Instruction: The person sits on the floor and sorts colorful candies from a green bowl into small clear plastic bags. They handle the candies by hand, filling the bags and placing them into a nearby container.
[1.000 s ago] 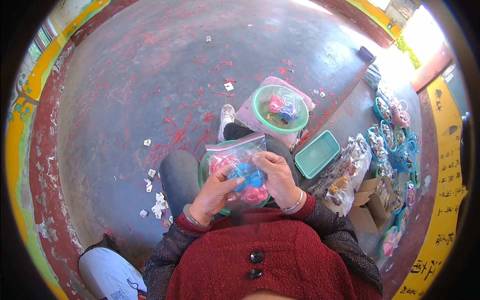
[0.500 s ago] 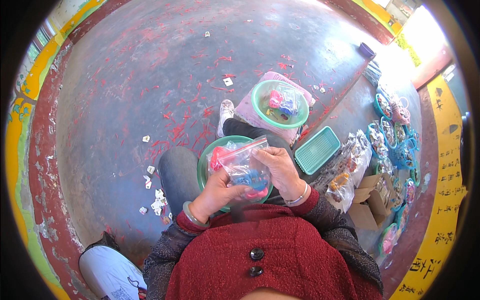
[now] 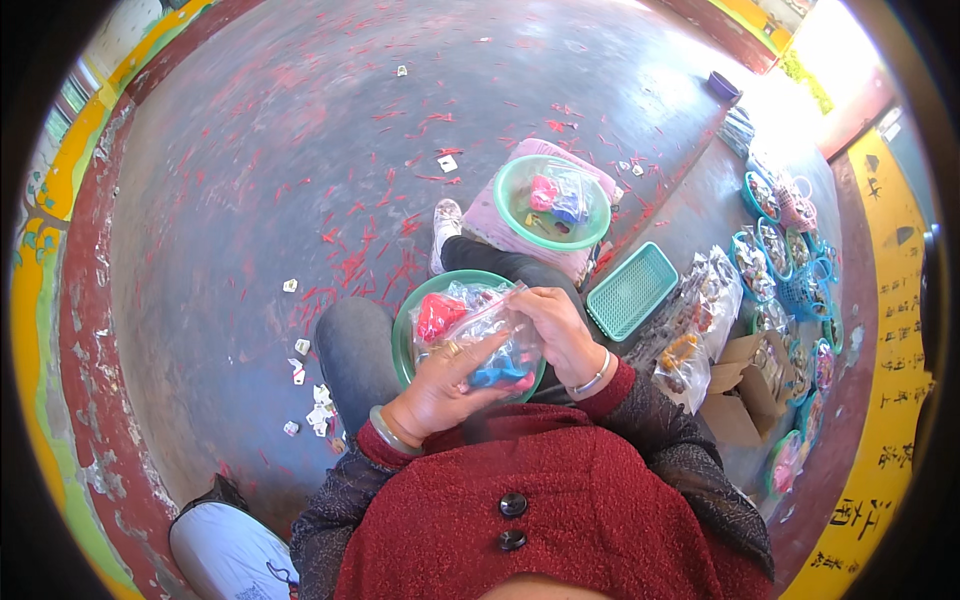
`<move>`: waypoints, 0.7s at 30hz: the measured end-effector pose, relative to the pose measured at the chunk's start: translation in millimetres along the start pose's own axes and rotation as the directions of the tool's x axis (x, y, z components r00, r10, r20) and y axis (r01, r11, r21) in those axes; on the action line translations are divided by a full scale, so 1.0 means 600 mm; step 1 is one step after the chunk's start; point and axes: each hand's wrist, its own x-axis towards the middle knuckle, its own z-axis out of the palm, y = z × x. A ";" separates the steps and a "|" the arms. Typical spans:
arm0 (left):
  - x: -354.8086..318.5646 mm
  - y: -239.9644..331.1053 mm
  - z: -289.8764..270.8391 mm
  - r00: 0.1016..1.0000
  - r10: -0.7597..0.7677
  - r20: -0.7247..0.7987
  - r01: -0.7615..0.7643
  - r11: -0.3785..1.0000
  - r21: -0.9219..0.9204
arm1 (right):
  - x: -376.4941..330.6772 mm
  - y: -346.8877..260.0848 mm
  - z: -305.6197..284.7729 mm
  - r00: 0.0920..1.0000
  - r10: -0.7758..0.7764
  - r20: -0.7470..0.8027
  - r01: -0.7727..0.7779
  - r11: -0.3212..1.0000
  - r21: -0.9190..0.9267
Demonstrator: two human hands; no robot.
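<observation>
A clear zip bag is between my hands, over a green basin on my lap. My left hand lies along the bag's near left side, its fingers across the front and closed on it. The top right corner of the bag is pinched in my right hand, fingertips partly hidden. Blue pieces and pink ones show at the bag's lower part; whether they lie inside or behind the film, I cannot tell. A red-pink bundle in clear film rests in the basin, left of the bag.
Ahead, a second green basin with pink and blue bundles stands on a pink cushioned seat. To the right are a green plastic basket, a heap of clear bags, a cardboard box and several filled baskets. Red scraps litter the floor.
My left hand has slid its fingers up across the bag's front. The bag's red-edged top has tilted and dropped slightly, while my right hand stays at its corner.
</observation>
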 end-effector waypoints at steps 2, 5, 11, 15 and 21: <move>0.003 0.008 -0.004 1.000 -0.016 -0.011 0.017 0.993 0.114 | 0.003 0.000 0.005 0.999 -0.003 -0.035 0.004 1.000 0.025; 0.001 0.011 -0.002 0.982 -0.156 -0.105 0.167 0.980 0.110 | 0.007 0.000 0.000 0.999 0.025 -0.024 -0.024 0.999 0.031; 0.012 -0.015 -0.040 0.960 0.095 -0.262 -0.027 0.968 0.251 | 0.018 -0.019 -0.016 0.851 -0.523 0.049 0.479 0.733 -0.483; 0.032 0.009 -0.070 0.955 0.061 -0.292 -0.047 0.997 0.055 | -0.027 -0.089 0.038 0.591 -0.560 0.581 0.747 0.107 -0.656; 0.048 0.057 -0.105 0.983 -0.038 -0.177 0.021 0.995 -0.094 | -0.037 -0.115 0.065 0.721 -0.356 0.595 0.691 0.296 -0.660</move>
